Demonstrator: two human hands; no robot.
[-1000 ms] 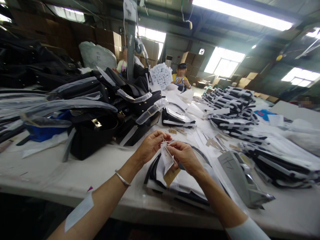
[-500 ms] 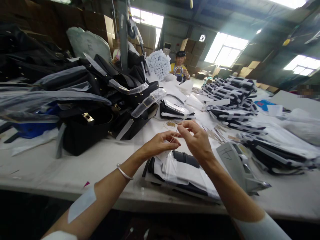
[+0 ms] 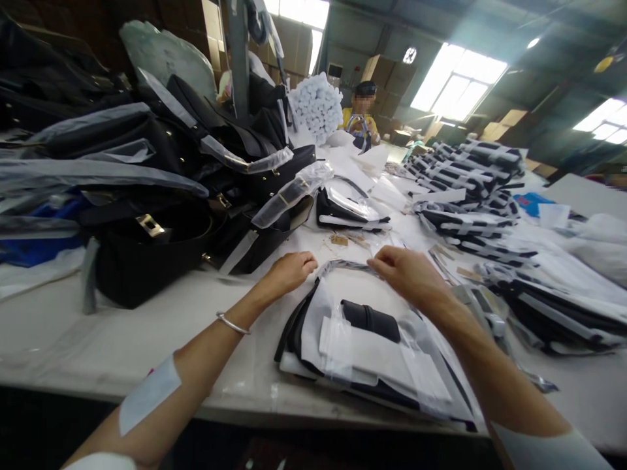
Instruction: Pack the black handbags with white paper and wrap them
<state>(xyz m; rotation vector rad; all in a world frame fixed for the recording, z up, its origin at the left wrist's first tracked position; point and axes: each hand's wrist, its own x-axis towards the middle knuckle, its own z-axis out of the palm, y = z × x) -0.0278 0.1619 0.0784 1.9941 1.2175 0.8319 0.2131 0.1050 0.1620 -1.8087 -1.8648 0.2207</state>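
Note:
A flat black bag [image 3: 294, 326] lies at the table's front edge, with white paper [image 3: 362, 349], clear film and a black rolled piece [image 3: 371, 320] on top. Its wrapped handle arches at the far side. My left hand [image 3: 292, 271] is closed near the left end of that handle; what it holds, if anything, is too small to make out. On the handle's right side, my right hand [image 3: 409, 274] is closed, thumb and fingers pinched at the wrapped handle.
Black bags with wrapped straps [image 3: 147, 254] are heaped on the left. Another black bag [image 3: 350, 212] lies beyond my hands. Stacked black-and-white pieces [image 3: 470, 176] stand at the right. A person [image 3: 362, 117] sits across the table [image 3: 196, 352].
My hands have moved apart, and the thin string between them no longer shows. The bag's handle is now visible. My right forearm covers part of the grey object marked with writing.

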